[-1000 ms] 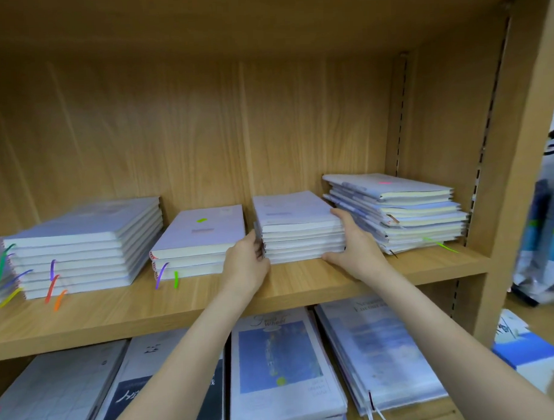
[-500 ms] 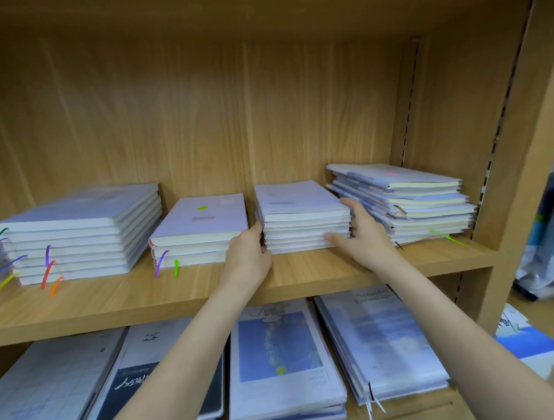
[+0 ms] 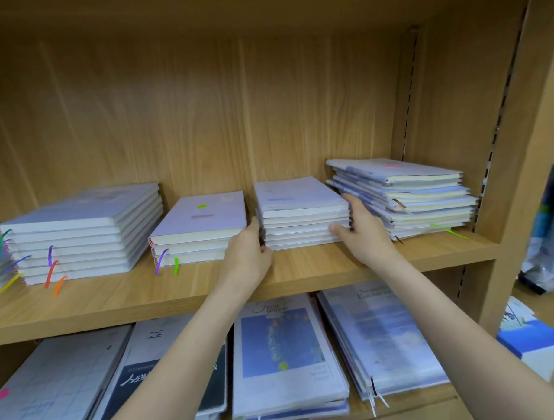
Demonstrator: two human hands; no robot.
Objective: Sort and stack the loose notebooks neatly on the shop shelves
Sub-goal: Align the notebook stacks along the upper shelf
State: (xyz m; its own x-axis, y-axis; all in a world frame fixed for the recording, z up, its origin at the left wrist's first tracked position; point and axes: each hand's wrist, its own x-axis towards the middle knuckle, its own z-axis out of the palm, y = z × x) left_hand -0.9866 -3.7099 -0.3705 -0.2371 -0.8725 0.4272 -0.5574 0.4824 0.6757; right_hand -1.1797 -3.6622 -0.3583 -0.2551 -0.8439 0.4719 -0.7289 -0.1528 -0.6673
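The middle stack (image 3: 301, 213) sits on the upper shelf (image 3: 303, 271), and I see it flanked by both hands. Left hand (image 3: 247, 258) curls against its left edge; right hand (image 3: 363, 235) lies flat-fingered on its right side, touching the untidy right stack (image 3: 404, 196).

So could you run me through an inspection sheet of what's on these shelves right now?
Surface: wooden upper shelf, four stacks in full view, a fifth cut off at the left edge.
Job's things: middle stack squared between both hands; rightmost stack uneven, edges staggered.
Clutter: coloured ribbon markers trail from the left stacks.
Hands: left hand against the stack's left corner, fingers curled; right hand against its right side, fingers straight.
Cables: nothing seen.
Surroundings: lower shelf holds larger notebooks; blue-and-white box on the floor at right.
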